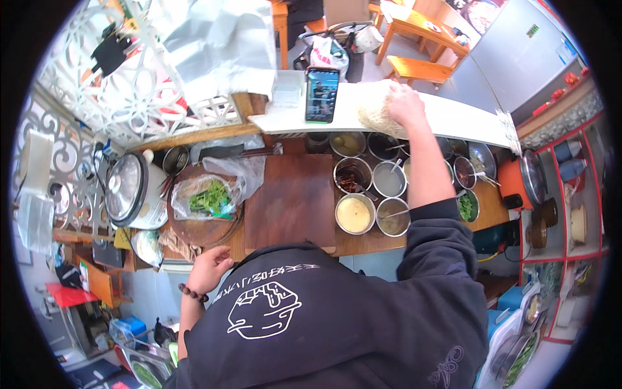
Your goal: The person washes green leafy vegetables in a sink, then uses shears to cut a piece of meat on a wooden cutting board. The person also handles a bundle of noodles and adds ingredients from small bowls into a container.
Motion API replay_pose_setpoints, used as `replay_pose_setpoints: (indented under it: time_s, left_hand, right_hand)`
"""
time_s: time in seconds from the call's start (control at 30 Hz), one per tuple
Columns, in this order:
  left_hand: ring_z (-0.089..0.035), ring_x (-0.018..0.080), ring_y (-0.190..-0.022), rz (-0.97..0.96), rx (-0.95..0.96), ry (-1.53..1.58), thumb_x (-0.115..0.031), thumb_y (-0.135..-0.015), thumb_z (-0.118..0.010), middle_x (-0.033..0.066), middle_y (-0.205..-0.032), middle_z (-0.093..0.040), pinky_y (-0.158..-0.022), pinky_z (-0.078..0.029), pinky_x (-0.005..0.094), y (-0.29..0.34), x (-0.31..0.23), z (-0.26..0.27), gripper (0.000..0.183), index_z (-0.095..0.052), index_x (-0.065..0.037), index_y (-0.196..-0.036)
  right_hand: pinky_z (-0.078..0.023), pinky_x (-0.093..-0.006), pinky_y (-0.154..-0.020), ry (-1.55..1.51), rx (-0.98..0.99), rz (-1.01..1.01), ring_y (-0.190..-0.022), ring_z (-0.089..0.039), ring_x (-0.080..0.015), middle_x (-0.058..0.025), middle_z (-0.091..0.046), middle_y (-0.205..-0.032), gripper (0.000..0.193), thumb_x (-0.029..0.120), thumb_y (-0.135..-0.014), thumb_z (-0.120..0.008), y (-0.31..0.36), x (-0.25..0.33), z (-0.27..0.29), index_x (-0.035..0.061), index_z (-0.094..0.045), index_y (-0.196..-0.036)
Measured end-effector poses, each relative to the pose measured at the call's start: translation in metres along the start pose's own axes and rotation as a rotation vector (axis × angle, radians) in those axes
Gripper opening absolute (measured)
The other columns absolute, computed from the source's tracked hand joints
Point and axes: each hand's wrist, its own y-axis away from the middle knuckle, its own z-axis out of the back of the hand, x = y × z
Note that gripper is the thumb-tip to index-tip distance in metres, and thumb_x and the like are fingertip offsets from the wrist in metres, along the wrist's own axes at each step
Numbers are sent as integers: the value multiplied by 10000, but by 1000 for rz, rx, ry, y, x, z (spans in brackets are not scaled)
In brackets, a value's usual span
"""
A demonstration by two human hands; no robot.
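Note:
My right arm stretches far out over the counter. On the white shelf (295, 121) my right hand (407, 105) is closed on the edge of a pale bundle of thin strands (374, 111) that looks like noodles; its fingertips are partly hidden. Down at the counter's near edge, my left hand (212, 267) hangs with loosely bent fingers, and nothing shows in it. Closest to that hand are a crumpled brown cloth (181, 246) and a round chopping board (188, 227). Leafy greens (210, 198) lie on the board in a clear plastic bag (243, 175).
A phone (322, 95) stands upright on the shelf. Right of a dark wooden board (288, 201) are several metal pots, including a yellow-filled one (355, 214) and one with chopped greens (466, 206). A rice cooker (133, 191) is at left; an orange cooker (518, 181) at right.

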Motion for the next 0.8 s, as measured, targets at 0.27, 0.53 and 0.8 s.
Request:
replay_pose_setpoints:
  time_s: [0.27, 0.53, 0.8]
  left_hand:
    - [-720, 184, -987, 19, 19, 46, -136, -953, -746, 144, -1100, -745, -877, -579, 322, -11, -11, -5, 432, -628, 61, -1319]
    - [-736, 242, -990, -62, 7, -27, -173, -933, -746, 176, -1094, -753, -877, -582, 356, -38, -35, -11, 425, -655, 49, -1284]
    - [-658, 385, -1069, -419, -220, -425, -143, -861, -706, 198, -1131, -697, -943, -546, 440, -126, -65, -6, 334, -704, 25, -1150]
  right_hand:
    - [-545, -505, -949, 101, 130, 147, -1153, -665, -374, -198, -682, -1193, 279, 211, -990, -494, -23, -12, 11, 84, -679, -1156]
    - [-572, -512, -896, 171, 169, 184, -1017, -707, -416, -231, -684, -1137, 273, 199, -969, -498, -23, -10, 15, 53, -697, -1086]
    - [-583, -511, -862, 281, 177, 205, -987, -716, -412, -212, -711, -1075, 303, 220, -978, -483, -25, -4, 18, 48, -730, -1012]
